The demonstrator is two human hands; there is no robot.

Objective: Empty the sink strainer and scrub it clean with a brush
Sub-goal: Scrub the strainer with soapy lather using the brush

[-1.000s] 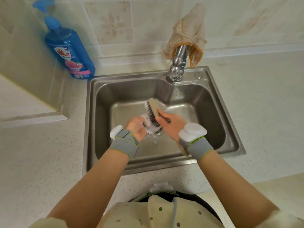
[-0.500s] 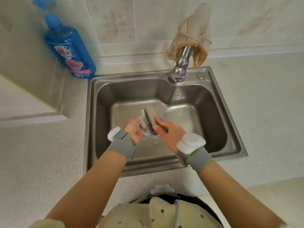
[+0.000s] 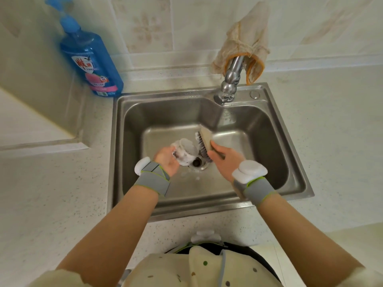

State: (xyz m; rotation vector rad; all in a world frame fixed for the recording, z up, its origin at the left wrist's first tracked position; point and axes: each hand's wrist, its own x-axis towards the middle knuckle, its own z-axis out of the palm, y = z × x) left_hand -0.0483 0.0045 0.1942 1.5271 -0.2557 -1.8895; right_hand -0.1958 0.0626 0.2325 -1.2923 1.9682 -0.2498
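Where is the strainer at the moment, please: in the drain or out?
Out: the left hand holds the strainer, and the drain hole sits open.

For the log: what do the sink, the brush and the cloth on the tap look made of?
Sink: brushed stainless steel, by its grey sheen and soft reflections. Brush: pale matte back, wood or plastic, unclear; dark bristles. Cloth: thin beige woven fabric, stained, hanging in folds.

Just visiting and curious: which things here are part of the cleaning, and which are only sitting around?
In use: foamy strainer in the left hand; brush in the right hand; sink.
Lying about: blue soap bottle; cloth draped over the tap.
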